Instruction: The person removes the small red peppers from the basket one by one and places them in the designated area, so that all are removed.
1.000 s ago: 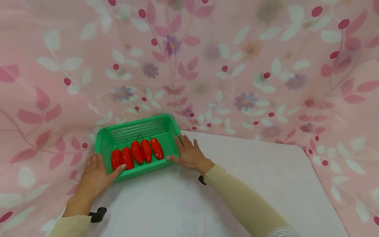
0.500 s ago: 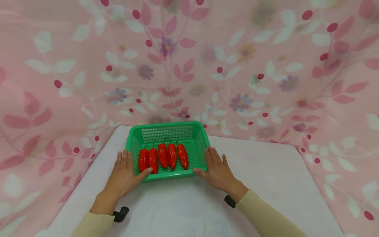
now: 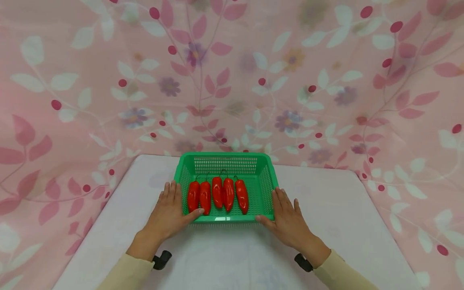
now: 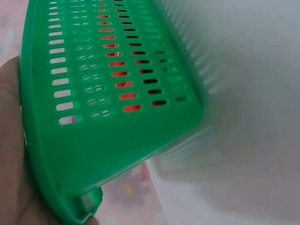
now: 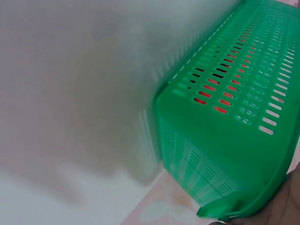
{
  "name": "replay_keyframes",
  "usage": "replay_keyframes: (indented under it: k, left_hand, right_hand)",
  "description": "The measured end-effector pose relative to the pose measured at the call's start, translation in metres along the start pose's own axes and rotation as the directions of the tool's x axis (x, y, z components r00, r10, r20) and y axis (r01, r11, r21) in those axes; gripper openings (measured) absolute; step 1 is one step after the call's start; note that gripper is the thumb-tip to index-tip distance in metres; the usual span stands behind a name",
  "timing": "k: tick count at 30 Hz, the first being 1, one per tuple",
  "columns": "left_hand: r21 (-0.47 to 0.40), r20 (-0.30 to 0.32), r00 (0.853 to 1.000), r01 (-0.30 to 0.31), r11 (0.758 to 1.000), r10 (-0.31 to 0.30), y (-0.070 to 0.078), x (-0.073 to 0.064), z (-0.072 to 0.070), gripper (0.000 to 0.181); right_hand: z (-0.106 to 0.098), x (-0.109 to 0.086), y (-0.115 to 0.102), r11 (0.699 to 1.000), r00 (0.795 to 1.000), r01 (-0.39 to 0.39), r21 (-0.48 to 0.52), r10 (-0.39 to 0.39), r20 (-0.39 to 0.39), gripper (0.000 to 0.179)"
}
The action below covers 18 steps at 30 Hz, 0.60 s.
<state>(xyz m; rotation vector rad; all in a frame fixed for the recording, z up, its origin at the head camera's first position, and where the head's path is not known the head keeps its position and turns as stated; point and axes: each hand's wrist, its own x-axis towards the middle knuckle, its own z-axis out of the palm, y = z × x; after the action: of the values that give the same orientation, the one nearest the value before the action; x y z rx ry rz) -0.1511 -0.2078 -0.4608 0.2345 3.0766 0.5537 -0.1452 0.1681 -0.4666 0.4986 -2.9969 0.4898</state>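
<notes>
A green plastic basket (image 3: 232, 217) with slotted walls stands on the white table, its long side toward me. Several red peppers (image 3: 217, 192) with thin stems lie side by side in it, toward the left half. My left hand (image 3: 168, 213) rests against the left front corner, fingers straight along the short side and thumb on the front rim. At the right front corner my right hand (image 3: 288, 219) lies the same way. Both wrist views show part of a hand at the basket rim (image 4: 35, 140); most of the fingers are hidden there. Red shows through the slots.
The white table (image 3: 232, 262) stretches to both sides of the basket. Behind it hangs a pink floral cloth (image 3: 232, 100), close to the basket's far rim. Dark devices (image 3: 162, 260) sit on both wrists.
Held between both hands, the basket has shifted right from the table's left side to the middle and turned straighter. The peppers keep their row. The head view has moved slightly.
</notes>
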Motion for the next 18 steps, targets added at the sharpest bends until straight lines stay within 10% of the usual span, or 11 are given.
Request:
replay_keyframes:
  k: [18]
  left_hand:
    - [0.115,0.111,0.99,-0.098,0.989,0.085,-0.014,0.008,-0.022,0.14]
  right_hand:
    - [-0.001,-0.001,0.003,0.999,1.0,0.004,0.04,-0.005,0.027,0.106]
